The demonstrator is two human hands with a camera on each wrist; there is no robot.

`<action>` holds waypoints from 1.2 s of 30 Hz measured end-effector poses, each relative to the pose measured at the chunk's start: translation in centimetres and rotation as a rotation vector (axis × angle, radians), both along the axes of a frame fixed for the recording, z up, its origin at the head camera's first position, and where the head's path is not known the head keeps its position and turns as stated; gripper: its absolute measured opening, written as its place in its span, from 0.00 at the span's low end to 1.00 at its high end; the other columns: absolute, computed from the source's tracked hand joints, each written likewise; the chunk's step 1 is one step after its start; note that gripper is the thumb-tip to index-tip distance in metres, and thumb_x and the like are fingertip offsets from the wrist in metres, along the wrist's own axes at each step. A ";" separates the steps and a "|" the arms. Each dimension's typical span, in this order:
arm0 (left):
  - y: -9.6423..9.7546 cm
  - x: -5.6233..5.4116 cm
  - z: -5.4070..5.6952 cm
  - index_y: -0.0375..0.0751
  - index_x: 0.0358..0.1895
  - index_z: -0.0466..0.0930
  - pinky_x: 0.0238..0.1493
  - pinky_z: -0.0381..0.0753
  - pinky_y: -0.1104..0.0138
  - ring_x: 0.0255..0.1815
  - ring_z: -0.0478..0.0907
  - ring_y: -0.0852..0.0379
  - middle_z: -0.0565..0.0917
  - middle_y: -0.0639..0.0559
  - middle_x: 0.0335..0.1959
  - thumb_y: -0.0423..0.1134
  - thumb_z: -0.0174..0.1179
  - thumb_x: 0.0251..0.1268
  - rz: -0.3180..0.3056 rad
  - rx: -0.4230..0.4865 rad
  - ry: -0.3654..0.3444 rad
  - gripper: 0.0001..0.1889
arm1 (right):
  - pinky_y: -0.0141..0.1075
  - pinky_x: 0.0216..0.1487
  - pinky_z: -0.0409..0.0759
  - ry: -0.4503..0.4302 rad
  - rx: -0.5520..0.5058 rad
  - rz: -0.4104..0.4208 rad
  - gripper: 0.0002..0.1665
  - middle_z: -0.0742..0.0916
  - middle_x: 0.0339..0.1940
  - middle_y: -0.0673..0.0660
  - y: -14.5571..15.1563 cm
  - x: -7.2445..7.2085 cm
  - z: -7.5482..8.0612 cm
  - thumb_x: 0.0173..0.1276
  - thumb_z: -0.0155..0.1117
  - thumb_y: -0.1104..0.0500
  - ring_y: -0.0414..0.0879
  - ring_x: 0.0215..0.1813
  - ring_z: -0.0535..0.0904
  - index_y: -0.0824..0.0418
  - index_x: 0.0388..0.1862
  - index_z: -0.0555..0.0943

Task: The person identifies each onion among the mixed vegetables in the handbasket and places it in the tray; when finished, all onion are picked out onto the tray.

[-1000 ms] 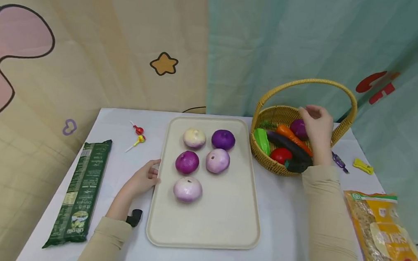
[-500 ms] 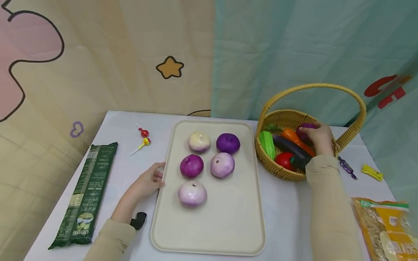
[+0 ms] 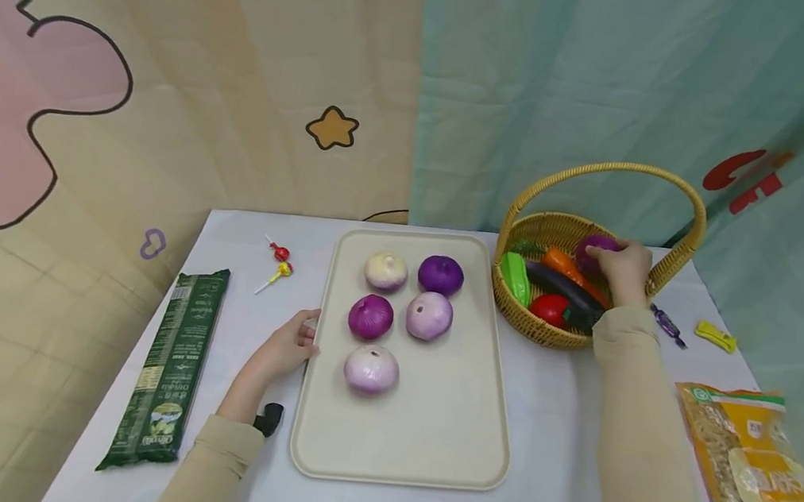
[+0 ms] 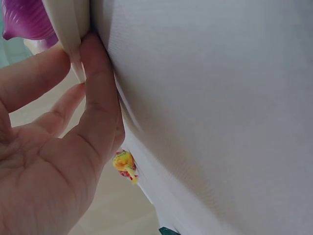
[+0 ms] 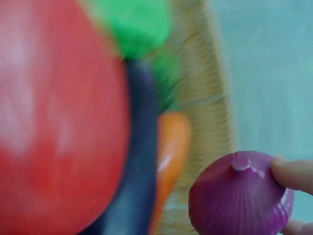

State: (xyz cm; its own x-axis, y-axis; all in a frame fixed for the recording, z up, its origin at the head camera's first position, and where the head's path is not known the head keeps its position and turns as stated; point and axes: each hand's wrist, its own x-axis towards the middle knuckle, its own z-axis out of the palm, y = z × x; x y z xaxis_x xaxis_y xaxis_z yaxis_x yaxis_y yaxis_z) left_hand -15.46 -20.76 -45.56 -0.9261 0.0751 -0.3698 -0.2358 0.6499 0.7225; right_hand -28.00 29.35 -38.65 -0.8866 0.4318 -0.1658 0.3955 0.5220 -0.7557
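Note:
My right hand (image 3: pixel 626 272) pinches a purple onion (image 5: pixel 239 196) at the back right of the wicker basket (image 3: pixel 548 337); thumb and fingertips are on its side. Around it in the basket lie a carrot (image 3: pixel 563 263), an eggplant (image 3: pixel 562 287), a tomato (image 3: pixel 548 308) and a green vegetable (image 3: pixel 514 277). With my left hand (image 3: pixel 288 345) I pinch the left rim of the beige tray (image 3: pixel 399 450), thumb on one side and fingers on the other. Several onions sit on the tray, among them a magenta onion (image 3: pixel 371 317), a dark purple onion (image 3: pixel 440 275) and a pale onion (image 3: pixel 372 369).
A green spaghetti packet (image 3: pixel 169 366) lies at the left, with two lollipops (image 3: pixel 279 260) behind the left hand. Right of the basket are a purple candy (image 3: pixel 668 326) and a yellow candy (image 3: pixel 716 336). An orange-yellow bag (image 3: pixel 749 473) lies front right. The basket handle (image 3: pixel 610 167) arches overhead.
My right hand has come down into the basket from above and taken hold of the purple onion. The left hand stays at the tray's rim. The head view has shifted slightly.

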 end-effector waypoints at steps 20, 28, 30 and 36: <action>-0.4 -0.3 0.3 0.35 0.74 0.57 0.49 0.75 0.61 0.48 0.74 0.48 0.75 0.37 0.49 0.27 0.56 0.67 0.002 0.016 -0.003 0.33 | 0.35 0.53 0.79 -0.027 -0.389 0.537 0.32 0.79 0.61 0.67 -14.2 13.3 -2.0 0.67 0.66 0.52 0.53 0.56 0.79 0.66 0.63 0.69; -0.6 -0.2 0.6 0.34 0.74 0.57 0.48 0.76 0.62 0.48 0.74 0.48 0.74 0.36 0.49 0.25 0.54 0.67 0.023 0.029 -0.010 0.33 | 0.36 0.46 0.80 -0.145 -0.326 0.623 0.28 0.80 0.55 0.63 -16.7 14.5 -5.0 0.65 0.67 0.47 0.51 0.51 0.80 0.64 0.56 0.74; -0.6 0.0 0.6 0.34 0.74 0.57 0.48 0.75 0.62 0.48 0.74 0.48 0.74 0.36 0.50 0.25 0.55 0.67 0.026 0.027 -0.015 0.33 | 0.36 0.45 0.80 -0.147 -0.283 0.631 0.28 0.81 0.53 0.63 -16.9 14.6 -5.4 0.66 0.66 0.46 0.51 0.49 0.80 0.64 0.56 0.75; -0.7 0.0 0.6 0.34 0.74 0.57 0.48 0.76 0.62 0.49 0.74 0.47 0.74 0.36 0.50 0.26 0.55 0.67 0.028 0.026 -0.014 0.33 | 0.37 0.41 0.82 -0.124 -0.240 0.642 0.27 0.84 0.47 0.63 -17.1 14.6 -5.8 0.70 0.62 0.49 0.49 0.44 0.81 0.68 0.57 0.76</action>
